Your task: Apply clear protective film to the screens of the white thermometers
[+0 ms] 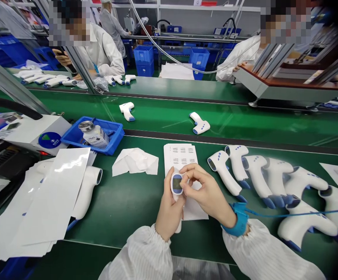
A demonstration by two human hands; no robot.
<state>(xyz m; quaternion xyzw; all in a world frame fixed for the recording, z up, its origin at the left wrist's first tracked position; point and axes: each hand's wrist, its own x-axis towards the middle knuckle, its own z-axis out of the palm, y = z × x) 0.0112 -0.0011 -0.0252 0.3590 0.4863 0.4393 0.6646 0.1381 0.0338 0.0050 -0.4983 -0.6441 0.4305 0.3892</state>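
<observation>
My left hand (170, 210) is wrapped around a white infrared thermometer (177, 183), its small dark screen with a blue surround turned up toward me. At the screen's right edge my right hand (202, 190) has thumb and forefinger pinched together; what lies between them, if anything, is too small to make out. A blue wrist strap (239, 219) with a cord circles my right wrist. Beneath my hands lies a white sheet of printed labels (180, 153). To the right, several white and blue thermometers (256, 175) rest in a loose group on the green bench.
A crumpled white cloth or paper (135, 161) lies left of the label sheet. A blue tray (115, 140) holds a bottle (94, 134). Glossy sheets (52, 194) partly cover another thermometer (89, 194). Two thermometers lie on the green conveyor (163, 116); co-workers sit beyond it.
</observation>
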